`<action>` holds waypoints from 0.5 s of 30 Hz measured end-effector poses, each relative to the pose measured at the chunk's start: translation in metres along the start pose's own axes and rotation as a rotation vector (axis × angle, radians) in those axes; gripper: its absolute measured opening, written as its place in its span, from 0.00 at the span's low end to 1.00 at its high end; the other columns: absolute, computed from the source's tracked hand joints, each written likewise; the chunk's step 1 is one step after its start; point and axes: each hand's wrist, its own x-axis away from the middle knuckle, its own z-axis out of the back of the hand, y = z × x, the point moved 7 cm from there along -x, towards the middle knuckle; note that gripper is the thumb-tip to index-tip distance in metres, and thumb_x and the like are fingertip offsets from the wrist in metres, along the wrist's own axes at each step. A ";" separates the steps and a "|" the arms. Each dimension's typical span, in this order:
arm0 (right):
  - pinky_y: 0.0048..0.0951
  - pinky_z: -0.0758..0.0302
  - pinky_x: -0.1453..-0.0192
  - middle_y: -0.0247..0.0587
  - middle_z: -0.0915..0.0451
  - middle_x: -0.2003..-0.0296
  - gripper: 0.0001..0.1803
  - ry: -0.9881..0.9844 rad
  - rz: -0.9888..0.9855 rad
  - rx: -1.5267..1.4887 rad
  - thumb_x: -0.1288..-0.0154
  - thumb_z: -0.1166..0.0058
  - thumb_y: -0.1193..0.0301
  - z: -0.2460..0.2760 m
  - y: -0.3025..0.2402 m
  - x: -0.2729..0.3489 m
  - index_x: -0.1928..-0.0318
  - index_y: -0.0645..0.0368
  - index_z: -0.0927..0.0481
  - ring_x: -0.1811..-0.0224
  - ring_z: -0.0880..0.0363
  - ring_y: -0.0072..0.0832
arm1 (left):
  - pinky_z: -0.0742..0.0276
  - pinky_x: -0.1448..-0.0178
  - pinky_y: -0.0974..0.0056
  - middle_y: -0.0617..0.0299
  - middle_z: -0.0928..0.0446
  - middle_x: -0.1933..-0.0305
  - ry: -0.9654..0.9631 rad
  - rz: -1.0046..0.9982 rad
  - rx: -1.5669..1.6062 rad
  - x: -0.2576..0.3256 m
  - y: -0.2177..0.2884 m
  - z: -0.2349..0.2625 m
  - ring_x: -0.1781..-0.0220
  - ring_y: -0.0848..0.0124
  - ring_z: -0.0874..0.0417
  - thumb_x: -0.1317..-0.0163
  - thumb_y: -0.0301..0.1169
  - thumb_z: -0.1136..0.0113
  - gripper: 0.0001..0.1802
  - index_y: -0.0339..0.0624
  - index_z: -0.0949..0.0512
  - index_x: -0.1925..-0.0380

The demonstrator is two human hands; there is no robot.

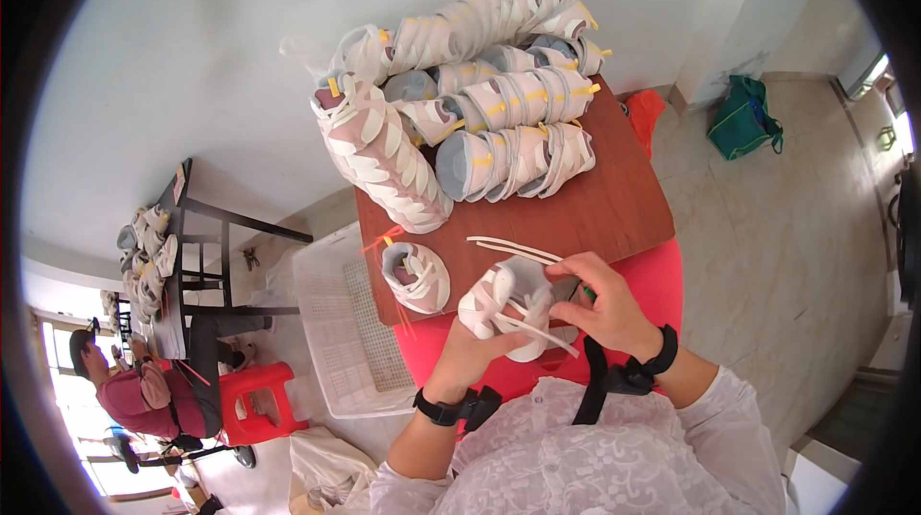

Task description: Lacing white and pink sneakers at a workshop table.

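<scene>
Lace work: From my remote seat I am judging the step in hand to be handling the white lace at the front of the shoe upper.
Next move: I am reading it as calling for a steady left-side hold while the right fingertips are controlling the lace at the rim.
Upper's place: The shoe upper is sitting between both hands at the lower centre of the frame, over the near edge of the red-brown desk; I cannot tell whether it is resting there.
Upper's direction: Its grey-lined opening is seemingly facing the upper right of the frame. The hands are covering much of it, so I cannot settle its toe direction or its long axis.
Lace ends: One length is stretching toward the left above the upper, another is slanting toward the lower right across it.
Left hand: My left hand is curling around the lower left side, thumb pressing in front, other fingers hiding.
Right hand: My right hand is bending at the rim, thumb and forefinger standing apart; I cannot tell whether they are pinching anything. Something small and green is showing there.
Neighbour: A separate laced upper is standing to the left.
</scene>
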 end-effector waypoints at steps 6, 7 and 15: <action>0.31 0.28 0.68 0.37 0.22 0.72 0.12 -0.164 0.065 0.190 0.46 0.36 0.71 -0.010 0.008 0.026 0.61 0.61 0.20 0.71 0.22 0.33 | 0.27 0.40 0.60 0.61 0.27 0.48 0.104 -0.011 0.086 0.000 -0.011 0.015 0.45 0.68 0.24 0.54 0.14 0.36 0.41 0.41 0.39 0.37; 0.32 0.27 0.68 0.40 0.23 0.71 0.11 -0.161 0.061 0.207 0.44 0.37 0.71 -0.011 0.011 0.028 0.61 0.61 0.20 0.70 0.22 0.36 | 0.27 0.40 0.60 0.61 0.27 0.47 0.108 -0.007 0.089 0.000 -0.012 0.015 0.44 0.68 0.24 0.54 0.14 0.36 0.41 0.41 0.39 0.37; 0.32 0.27 0.66 0.42 0.23 0.67 0.08 0.002 0.063 0.139 0.44 0.38 0.73 -0.012 0.006 0.024 0.64 0.62 0.20 0.67 0.23 0.37 | 0.26 0.40 0.60 0.61 0.27 0.47 0.115 0.002 0.072 0.002 -0.015 0.014 0.45 0.67 0.24 0.54 0.14 0.35 0.42 0.41 0.39 0.36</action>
